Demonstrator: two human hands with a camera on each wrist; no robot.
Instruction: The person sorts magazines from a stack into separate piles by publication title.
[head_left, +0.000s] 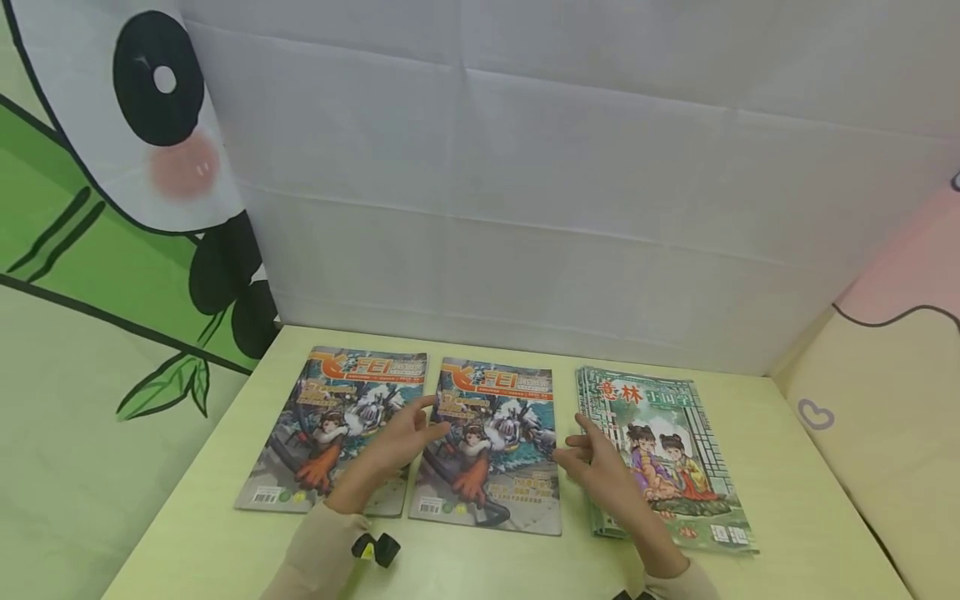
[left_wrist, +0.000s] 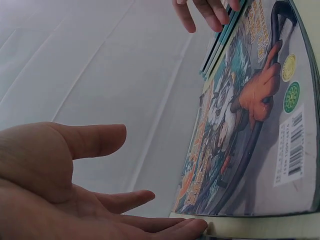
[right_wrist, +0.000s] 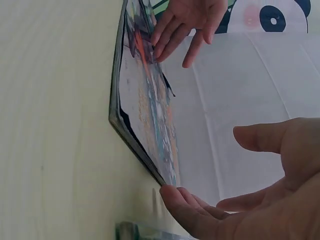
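A middle magazine (head_left: pixel 491 446) with an orange title and a cartoon fighter on its cover lies flat between my two hands. My left hand (head_left: pixel 401 437) is at its left edge, thumb apart from the loosely extended fingers, holding nothing. Over at its right edge is my right hand (head_left: pixel 600 475), fingers relaxed; in the right wrist view its fingertips (right_wrist: pixel 172 195) are at or very near the magazine's corner (right_wrist: pixel 162 177), and contact is unclear. A matching magazine (head_left: pixel 300 446) lies under my left forearm. Green magazines (head_left: pixel 697 467) are stacked beneath and beyond my right hand.
The pale yellow table (head_left: pixel 480 567) carries all the magazines in a row. A white cloth wall (head_left: pixel 525 183) rises behind its back edge, and printed cloth panels with cartoon figures stand at the left (head_left: pixel 97 350) and right (head_left: pixel 900 400).
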